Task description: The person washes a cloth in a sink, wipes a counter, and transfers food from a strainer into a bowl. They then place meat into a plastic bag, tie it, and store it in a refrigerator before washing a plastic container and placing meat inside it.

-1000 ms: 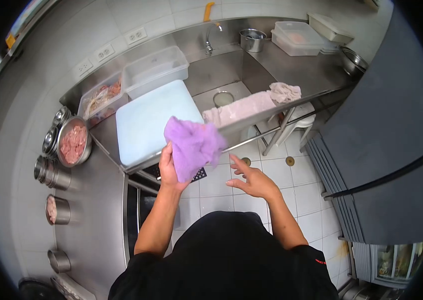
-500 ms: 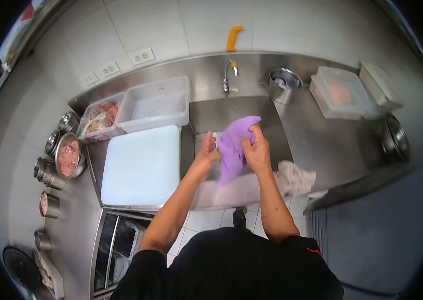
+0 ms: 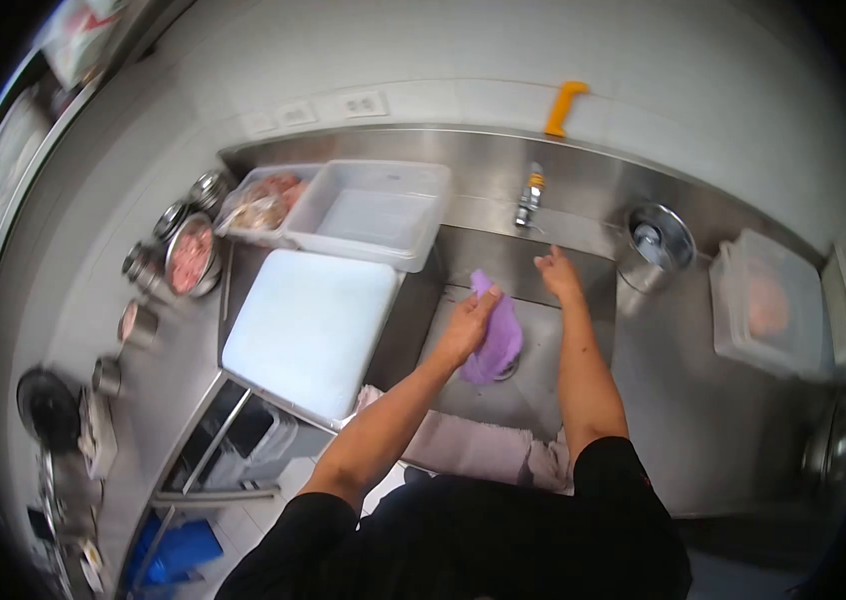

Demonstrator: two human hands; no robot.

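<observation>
A purple cloth [image 3: 499,343] hangs over the steel sink [image 3: 543,385], gripped near its top by my left hand [image 3: 468,325]. My right hand [image 3: 558,273] is raised over the back of the sink, just below the faucet [image 3: 530,200]. Its index finger points out toward the tap, apart from the cloth, and nothing shows in it. Along the sink's front edge lies a pale pink towel [image 3: 468,446].
Left of the sink are a white cutting board [image 3: 311,325], a clear plastic bin [image 3: 373,210] and a bowl of meat [image 3: 191,257]. On the right stand a steel pot [image 3: 657,246] and a lidded plastic container [image 3: 768,300].
The view has turned, so the counter appears shifted. My right hand has let go of the purple cloth and reached toward the faucet. My left hand has taken hold of the cloth.
</observation>
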